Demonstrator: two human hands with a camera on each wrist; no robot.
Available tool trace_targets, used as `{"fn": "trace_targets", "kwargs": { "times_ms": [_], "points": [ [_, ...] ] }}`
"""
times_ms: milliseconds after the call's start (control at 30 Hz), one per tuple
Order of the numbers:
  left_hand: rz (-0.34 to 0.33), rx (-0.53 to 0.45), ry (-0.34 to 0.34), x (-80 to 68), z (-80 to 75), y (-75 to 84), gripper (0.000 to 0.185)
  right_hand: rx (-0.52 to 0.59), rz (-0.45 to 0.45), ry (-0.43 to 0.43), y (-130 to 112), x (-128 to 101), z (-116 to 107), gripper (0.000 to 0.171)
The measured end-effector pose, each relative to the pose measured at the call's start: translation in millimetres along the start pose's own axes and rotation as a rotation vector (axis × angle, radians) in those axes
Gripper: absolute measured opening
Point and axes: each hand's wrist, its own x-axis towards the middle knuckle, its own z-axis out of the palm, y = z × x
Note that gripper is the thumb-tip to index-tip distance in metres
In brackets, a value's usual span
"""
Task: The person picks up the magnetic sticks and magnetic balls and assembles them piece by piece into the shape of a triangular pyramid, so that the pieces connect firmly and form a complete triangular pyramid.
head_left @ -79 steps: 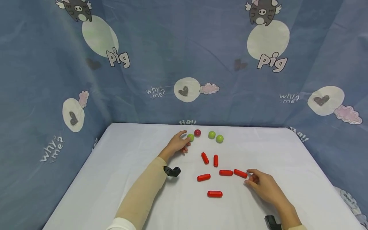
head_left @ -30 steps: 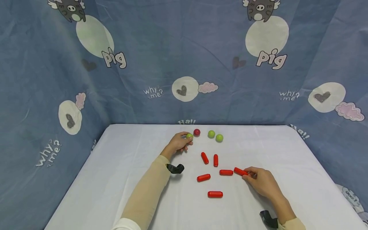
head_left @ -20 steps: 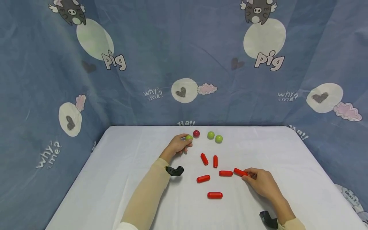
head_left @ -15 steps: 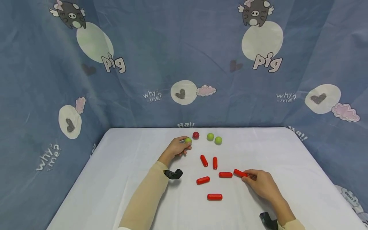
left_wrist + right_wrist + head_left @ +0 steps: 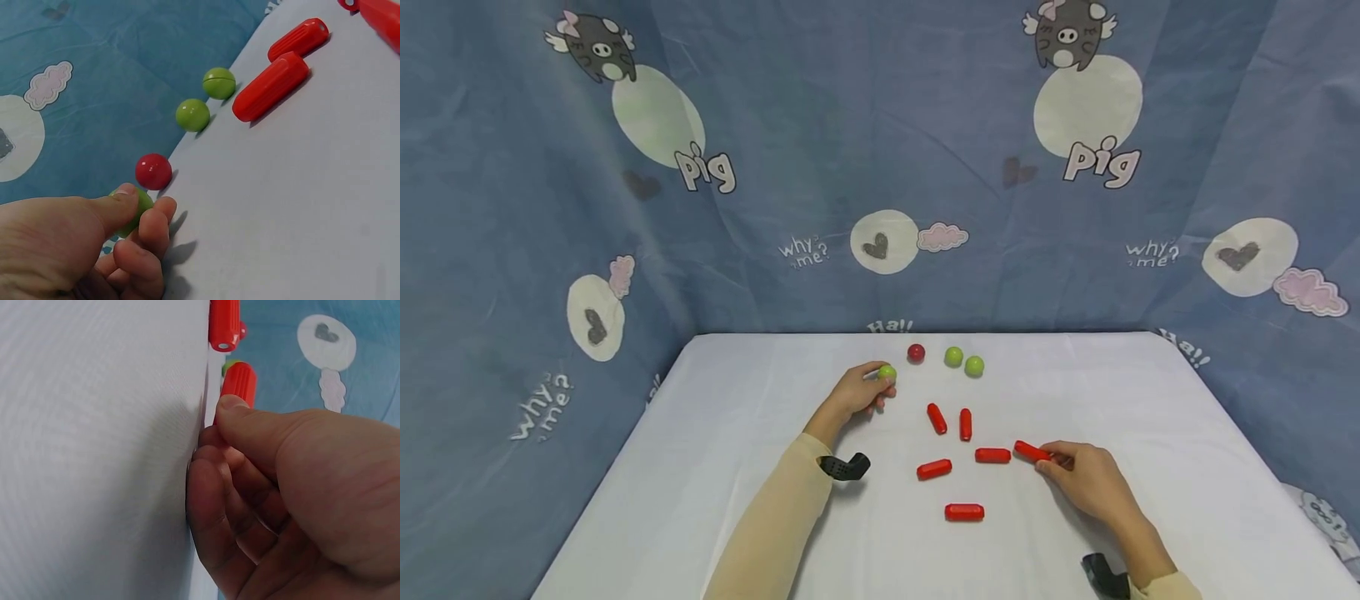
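My left hand [image 5: 856, 390] pinches a green ball [image 5: 887, 373] between thumb and fingers, a little off the white table [image 5: 737, 433]; in the left wrist view the green ball [image 5: 139, 207] sits half hidden under the thumb of the left hand [image 5: 94, 244]. My right hand [image 5: 1086, 482] pinches the end of a red capsule [image 5: 1032, 452] at the right of the cluster. In the right wrist view the right hand [image 5: 275, 506] has its thumb on that red capsule [image 5: 238, 384].
A red ball [image 5: 916, 353] and two green balls [image 5: 953, 357] [image 5: 974, 366] lie near the table's far edge. Several more red capsules [image 5: 964, 512] lie between my hands. Blue patterned cloth [image 5: 880, 167] walls the table on three sides.
My left hand closed on the green ball and drew it back left, away from the red ball. My right hand took hold of the capsule's end.
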Motion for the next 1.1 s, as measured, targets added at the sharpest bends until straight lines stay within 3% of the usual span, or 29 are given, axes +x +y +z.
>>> {"fn": "trace_targets", "kwargs": {
  "times_ms": [500, 1100],
  "points": [
    [0.074, -0.058, -0.005, -32.6, -6.2, -13.2, 0.046, 0.019, -0.045, -0.006, -4.1, -0.2, -1.1, 0.031],
    [0.137, -0.071, 0.022, -58.2, -6.9, -29.0, 0.046, 0.027, -0.064, -0.007, -14.6, 2.5, -7.1, 0.031]
  ]
}}
